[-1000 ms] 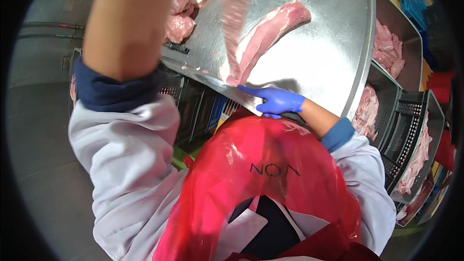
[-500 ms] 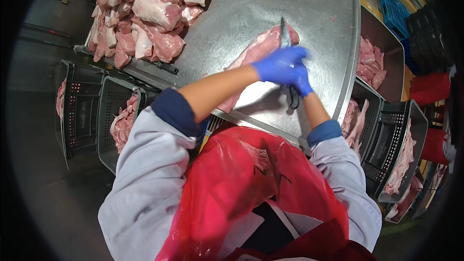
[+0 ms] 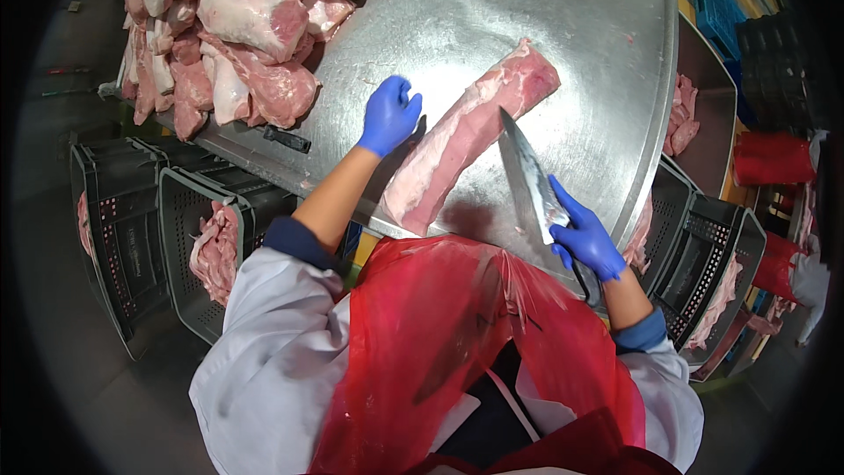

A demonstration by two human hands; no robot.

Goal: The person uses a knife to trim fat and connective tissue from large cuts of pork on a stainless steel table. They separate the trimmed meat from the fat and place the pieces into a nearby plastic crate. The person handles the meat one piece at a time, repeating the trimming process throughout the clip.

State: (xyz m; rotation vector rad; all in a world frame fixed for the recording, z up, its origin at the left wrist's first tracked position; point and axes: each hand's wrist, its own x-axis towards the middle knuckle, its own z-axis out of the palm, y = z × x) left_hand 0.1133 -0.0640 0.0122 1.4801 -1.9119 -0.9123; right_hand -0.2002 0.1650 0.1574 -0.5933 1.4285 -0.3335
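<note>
My right hand (image 3: 584,233), in a blue glove, grips a long-bladed knife (image 3: 531,178) by its handle. The blade points up and left, its tip close to the right side of a long pork loin (image 3: 473,136). That loin lies slantwise on the metal table, pink with a pale fatty strip along its left side. To the left of the loin, my gloved left hand (image 3: 390,116) is held above the table, apart from the meat. Its fingers are curled in loosely, and I see nothing in them. A dark shadow falls beside its thumb.
Large pork pieces (image 3: 255,22) are heaped at the table's (image 3: 607,62) far left. A black-handled tool (image 3: 287,139) lies by the near left edge. Crates of meat (image 3: 202,237) stand left and right below the table. A metal bin (image 3: 710,114) holds meat beyond its right edge.
My hands have moved apart: the left toward the left, the right down and right with the knife. The knife has come away from over the loin, which now shows whole.
</note>
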